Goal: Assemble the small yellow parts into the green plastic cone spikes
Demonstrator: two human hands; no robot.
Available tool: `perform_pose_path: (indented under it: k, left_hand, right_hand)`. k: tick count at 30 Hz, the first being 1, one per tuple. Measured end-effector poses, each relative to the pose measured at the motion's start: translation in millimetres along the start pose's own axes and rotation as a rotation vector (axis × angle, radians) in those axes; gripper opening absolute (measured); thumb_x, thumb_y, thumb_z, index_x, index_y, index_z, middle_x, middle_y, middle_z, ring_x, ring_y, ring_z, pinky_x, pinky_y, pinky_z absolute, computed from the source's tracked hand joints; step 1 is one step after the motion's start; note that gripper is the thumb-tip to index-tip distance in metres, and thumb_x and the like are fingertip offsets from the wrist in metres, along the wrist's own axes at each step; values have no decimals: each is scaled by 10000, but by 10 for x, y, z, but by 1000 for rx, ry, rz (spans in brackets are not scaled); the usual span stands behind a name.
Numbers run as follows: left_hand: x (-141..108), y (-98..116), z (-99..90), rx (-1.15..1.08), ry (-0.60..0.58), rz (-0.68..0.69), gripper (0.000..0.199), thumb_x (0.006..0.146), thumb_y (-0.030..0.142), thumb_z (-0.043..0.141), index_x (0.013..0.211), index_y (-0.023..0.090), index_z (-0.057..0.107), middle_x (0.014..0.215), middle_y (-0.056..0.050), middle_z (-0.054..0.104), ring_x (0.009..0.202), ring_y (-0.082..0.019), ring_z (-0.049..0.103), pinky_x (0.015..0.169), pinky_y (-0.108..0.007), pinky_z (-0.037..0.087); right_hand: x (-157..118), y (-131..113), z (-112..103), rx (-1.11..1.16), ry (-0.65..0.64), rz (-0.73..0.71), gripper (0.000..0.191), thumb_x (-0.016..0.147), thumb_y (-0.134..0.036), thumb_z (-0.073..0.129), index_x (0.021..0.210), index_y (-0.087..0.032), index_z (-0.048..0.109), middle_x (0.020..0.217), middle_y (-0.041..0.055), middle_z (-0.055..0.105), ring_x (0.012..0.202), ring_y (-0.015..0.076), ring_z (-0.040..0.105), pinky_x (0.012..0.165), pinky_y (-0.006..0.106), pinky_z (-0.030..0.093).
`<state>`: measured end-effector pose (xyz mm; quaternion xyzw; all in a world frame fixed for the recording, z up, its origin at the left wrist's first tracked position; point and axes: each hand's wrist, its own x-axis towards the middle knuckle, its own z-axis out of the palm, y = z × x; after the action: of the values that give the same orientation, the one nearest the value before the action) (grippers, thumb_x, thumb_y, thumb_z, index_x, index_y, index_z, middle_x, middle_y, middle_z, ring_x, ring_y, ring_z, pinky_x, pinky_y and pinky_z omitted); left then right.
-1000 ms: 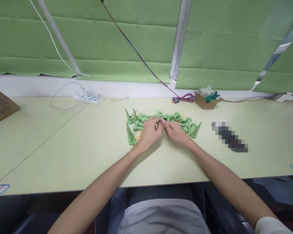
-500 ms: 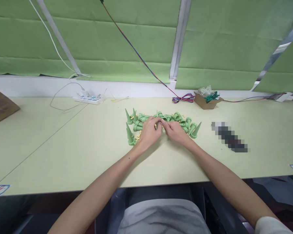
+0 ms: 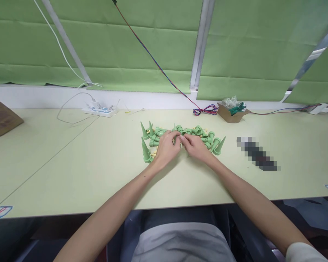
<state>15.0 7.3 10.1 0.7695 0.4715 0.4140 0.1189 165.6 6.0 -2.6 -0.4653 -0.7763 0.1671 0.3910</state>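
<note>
L grip [image 3: 168, 147], R grip [image 3: 195, 146], cones [image 3: 198, 131] on tbl [image 3: 79, 171], grn blinds [image 3: 240, 54]

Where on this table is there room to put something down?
The widest bare patch of table lies left of the green cones, in front of the power strip. Another lies right of the pixelated item. It's crowded around the left hand and right hand, where cones and yellow pieces cluster.
</note>
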Motion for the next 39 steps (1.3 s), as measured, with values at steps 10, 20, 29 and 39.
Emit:
perform_pose_path:
  k: [10,20,29,39]
  left_hand:
    - [-1,5,0,7,-11,30,234,884,166,461,899,192,693,846,-43,654,778,-172,576,759,-308,450]
    - [-4,-3,-4,-5,-13,14,250,882,165,462,935,191,705,887,-50,661,790,-170,587,769,-303,462]
    - [0,8,-7,8,-16,41,241,893,168,451,897,196,691,833,-43,647,761,-170,568,734,-303,450]
    - [-12,-1,8,-12,-16,-2,248,884,173,464,978,199,692,944,-56,683,839,-180,600,792,-308,481]
  right_hand:
    - [-6,-21,-4,44,3,27,461,1003,-462,337,622,-205,376,544,-27,405,523,126,376,562,285,283]
    - [-9,0,-4,4,-2,1,383,994,-415,375,676,-205,416,578,-26,453,544,128,413,575,275,294]
    - [-2,-11,-8,26,-17,-2,469,1012,-462,310,644,-198,434,564,-17,476,532,128,411,587,276,300]
    - [-4,0,-4,-15,-40,-11,431,1007,-442,337,662,-203,437,577,-17,475,544,135,426,579,277,300]
